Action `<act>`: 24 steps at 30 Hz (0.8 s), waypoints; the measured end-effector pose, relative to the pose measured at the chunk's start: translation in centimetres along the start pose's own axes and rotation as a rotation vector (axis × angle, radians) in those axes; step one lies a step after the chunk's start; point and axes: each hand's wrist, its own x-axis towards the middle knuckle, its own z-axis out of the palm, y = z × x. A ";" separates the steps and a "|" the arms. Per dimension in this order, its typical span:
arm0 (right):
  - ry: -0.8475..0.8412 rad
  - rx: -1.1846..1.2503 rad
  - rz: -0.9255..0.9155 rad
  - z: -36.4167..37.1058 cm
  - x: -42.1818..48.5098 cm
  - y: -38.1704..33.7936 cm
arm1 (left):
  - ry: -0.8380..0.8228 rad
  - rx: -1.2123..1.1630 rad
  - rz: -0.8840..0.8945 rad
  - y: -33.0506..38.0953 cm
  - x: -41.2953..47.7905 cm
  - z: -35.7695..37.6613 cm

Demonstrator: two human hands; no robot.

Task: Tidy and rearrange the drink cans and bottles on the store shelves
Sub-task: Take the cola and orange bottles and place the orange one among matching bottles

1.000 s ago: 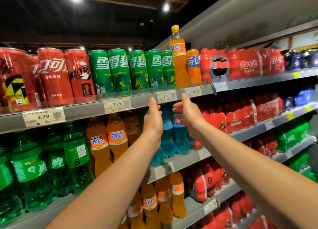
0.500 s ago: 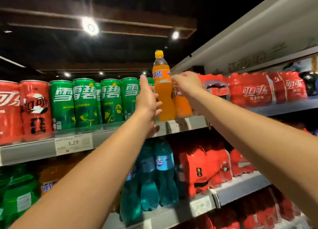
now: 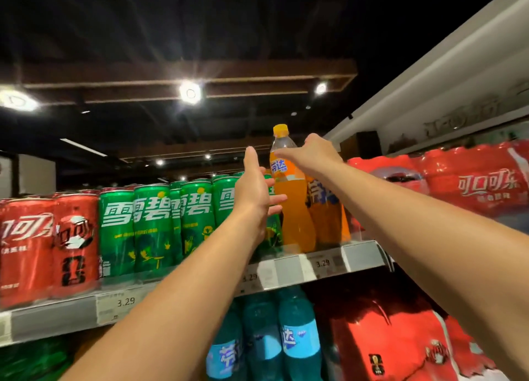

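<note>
A tall orange soda bottle (image 3: 294, 209) with a yellow cap stands at the front of the top shelf (image 3: 360, 256), between green cans and an orange can (image 3: 327, 217). My right hand (image 3: 313, 154) is on the bottle's shoulder, with the thumb across the front and the fingers hidden behind it. My left hand (image 3: 254, 189) is open, palm towards the bottle's left side, its fingertips at or just short of the bottle. It covers part of the nearest green can.
Green cans (image 3: 154, 226) and red cola cans (image 3: 28, 246) fill the top shelf to the left. Shrink-wrapped red cola packs (image 3: 472, 180) sit to the right. On the shelf below are blue bottles (image 3: 299, 340) and more red packs (image 3: 386, 340). Price tags line the shelf edges.
Both hands rose from the lower shelf edge to the top shelf. My right hand moved from over the orange can onto the bottle's shoulder. The camera tilted upward.
</note>
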 end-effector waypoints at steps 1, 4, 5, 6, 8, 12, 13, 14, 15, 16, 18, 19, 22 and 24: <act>-0.003 -0.016 0.003 0.2 0.1 -0.1 | 0.006 0.013 0.007 0.0 0.0 -0.1; -0.047 -0.067 0.014 1.0 0.4 -0.1 | 0.033 0.031 0.015 -0.1 0.1 -0.7; -0.060 -0.093 0.006 1.2 0.5 0.1 | 0.040 0.038 0.015 -0.2 0.1 -1.0; -0.071 -0.123 -0.002 1.3 0.6 0.1 | 0.047 0.044 0.014 -0.3 0.2 -1.1; -0.079 -0.172 -0.004 1.4 0.7 0.3 | 0.058 0.042 0.012 -0.5 0.3 -1.4; -0.053 -0.237 -0.007 1.3 0.1 0.4 | 0.087 0.058 0.011 -0.9 0.6 -1.9; -0.030 -0.230 -0.015 1.4 0.0 0.4 | 0.087 0.058 0.008 -1.0 0.7 -2.1; -0.005 -0.213 -0.019 1.5 -0.1 0.5 | 0.087 0.058 0.004 -1.0 0.8 -2.2; 0.017 -0.194 -0.018 1.6 -0.2 0.6 | 0.090 0.057 0.001 -1.1 0.8 -2.4; 0.036 -0.179 -0.018 1.6 -0.2 0.6 | 0.093 0.053 -0.001 -1.1 0.8 -2.6; 0.066 -0.161 -0.021 1.7 -0.3 0.7 | 0.101 0.038 0.001 -1.0 0.9 -2.9; 0.080 -0.153 -0.025 1.7 -0.3 0.7 | 0.105 0.031 0.003 -0.9 0.9 -3.1; 0.114 -0.119 -0.044 1.9 -0.3 1.0 | 0.110 0.021 0.003 -0.9 0.9 -3.0; 0.132 -0.074 -0.048 1.9 -0.2 1.1 | 0.106 0.033 0.011 -1.1 0.9 -2.8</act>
